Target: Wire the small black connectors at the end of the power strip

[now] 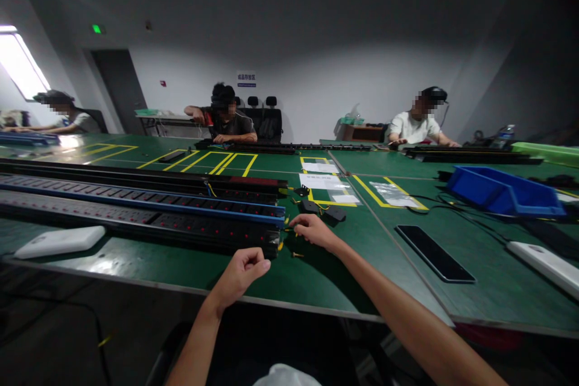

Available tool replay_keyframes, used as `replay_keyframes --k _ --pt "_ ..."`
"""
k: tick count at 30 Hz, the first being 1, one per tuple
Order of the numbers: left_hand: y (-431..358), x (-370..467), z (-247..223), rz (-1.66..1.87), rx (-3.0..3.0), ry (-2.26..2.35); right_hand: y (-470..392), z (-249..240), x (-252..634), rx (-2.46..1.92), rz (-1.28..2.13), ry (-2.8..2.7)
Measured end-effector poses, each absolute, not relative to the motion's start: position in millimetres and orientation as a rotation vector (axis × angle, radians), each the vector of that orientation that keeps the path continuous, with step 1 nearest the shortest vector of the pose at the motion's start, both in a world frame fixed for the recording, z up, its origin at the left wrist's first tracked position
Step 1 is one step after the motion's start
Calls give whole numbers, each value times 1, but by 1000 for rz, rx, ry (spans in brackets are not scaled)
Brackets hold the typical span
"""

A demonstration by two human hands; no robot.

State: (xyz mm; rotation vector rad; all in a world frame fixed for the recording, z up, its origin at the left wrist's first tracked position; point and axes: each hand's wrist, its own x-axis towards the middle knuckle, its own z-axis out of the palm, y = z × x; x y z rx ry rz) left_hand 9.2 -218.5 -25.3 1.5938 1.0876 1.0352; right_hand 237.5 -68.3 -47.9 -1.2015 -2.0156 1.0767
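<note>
Long black socket strips (190, 226) with red dots lie side by side on the green table, one with a blue edge (226, 212). At their right-hand ends my right hand (312, 230) has its fingertips pinched together beside short yellow-ended wires (281, 246); whatever is between them is too small to tell. My left hand (246, 268) is curled loosely in front of the nearest strip's end, thumb over the fingers, with nothing visible in it. A small brass-coloured piece (297, 255) lies between the hands. Beyond my right hand sit black end pieces (335, 213) joined by a yellow wire.
A phone (434, 253), a blue bin (506, 190), and a white power bank (547, 265) with cables lie to the right. Another white device (61, 241) is at the left. Papers (321, 181) lie inside yellow tape marks. Several people sit across the table, one holding a red tool (208, 119).
</note>
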Motion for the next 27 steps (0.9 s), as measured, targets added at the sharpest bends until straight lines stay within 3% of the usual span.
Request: replay_keyframes --k 27 --pt "-219 9 -26 1043 1581 1124 -67 -48 238 -1207 1035 -2037"
